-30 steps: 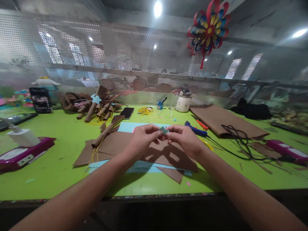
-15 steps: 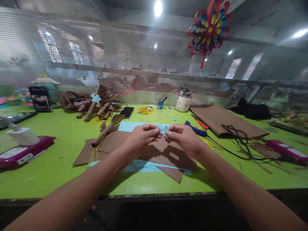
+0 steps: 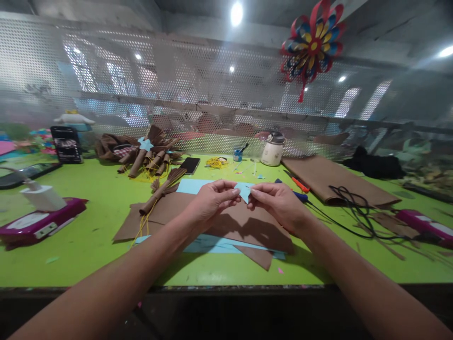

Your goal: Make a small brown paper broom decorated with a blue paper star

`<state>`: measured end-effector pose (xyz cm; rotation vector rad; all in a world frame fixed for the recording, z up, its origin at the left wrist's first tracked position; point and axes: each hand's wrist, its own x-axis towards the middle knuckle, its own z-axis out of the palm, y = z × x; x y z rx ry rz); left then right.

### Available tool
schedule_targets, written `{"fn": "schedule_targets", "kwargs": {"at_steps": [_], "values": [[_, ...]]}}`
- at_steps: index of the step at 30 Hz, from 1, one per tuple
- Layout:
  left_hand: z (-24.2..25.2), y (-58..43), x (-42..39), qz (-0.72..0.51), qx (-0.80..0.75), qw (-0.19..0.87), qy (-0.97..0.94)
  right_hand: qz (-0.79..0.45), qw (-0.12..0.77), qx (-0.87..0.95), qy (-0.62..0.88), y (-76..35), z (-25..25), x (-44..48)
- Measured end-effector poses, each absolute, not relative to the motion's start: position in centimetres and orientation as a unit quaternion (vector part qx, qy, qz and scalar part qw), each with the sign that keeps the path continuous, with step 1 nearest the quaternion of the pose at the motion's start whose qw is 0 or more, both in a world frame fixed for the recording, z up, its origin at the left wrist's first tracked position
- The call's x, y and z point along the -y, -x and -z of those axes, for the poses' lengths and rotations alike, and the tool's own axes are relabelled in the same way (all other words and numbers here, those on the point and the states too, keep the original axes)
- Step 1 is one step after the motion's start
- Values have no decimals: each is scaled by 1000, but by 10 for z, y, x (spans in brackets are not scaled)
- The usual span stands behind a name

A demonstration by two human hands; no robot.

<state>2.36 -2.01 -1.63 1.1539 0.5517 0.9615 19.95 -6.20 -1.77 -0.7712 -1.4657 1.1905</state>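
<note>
A small folded piece of light blue paper [image 3: 244, 192] is held up between my two hands. My left hand [image 3: 216, 200] pinches its left edge between thumb and fingers. On the other side my right hand [image 3: 274, 200] pinches the right edge. Both hands are above brown paper sheets [image 3: 170, 210] on the green table. Light blue sheets [image 3: 208, 244] stick out from beneath the brown paper, and another blue sheet [image 3: 189, 185] lies behind it. A rolled brown paper piece with yellow string [image 3: 157, 196] rests to the left.
Several brown rolls [image 3: 139, 163], a phone [image 3: 190, 165], yellow string [image 3: 216, 163], a blue jar [image 3: 238, 155] and a white container [image 3: 272, 150] stand or lie behind. Orange-handled cutters [image 3: 300, 184], folded brown paper [image 3: 336, 179] and a black cable [image 3: 354, 210] are right; a power strip [image 3: 42, 224] is left.
The blue paper is turned so a flatter, pointed face shows between my fingers. The whole view has shifted slightly, and my right hand covers more of the blue-handled tool.
</note>
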Motion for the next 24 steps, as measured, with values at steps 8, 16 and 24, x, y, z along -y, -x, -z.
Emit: {"fn": "schedule_targets", "kwargs": {"at_steps": [8,16,24], "values": [[18,-25,21,-446,-243,683,-525,-487,512,625,331,-200,17,63],[18,-27,20,-478,-255,599,-590,-484,516,618,343,-200,17,64],[16,-29,25,-515,-272,495,-645,-489,517,611,346,-199,18,62]]}}
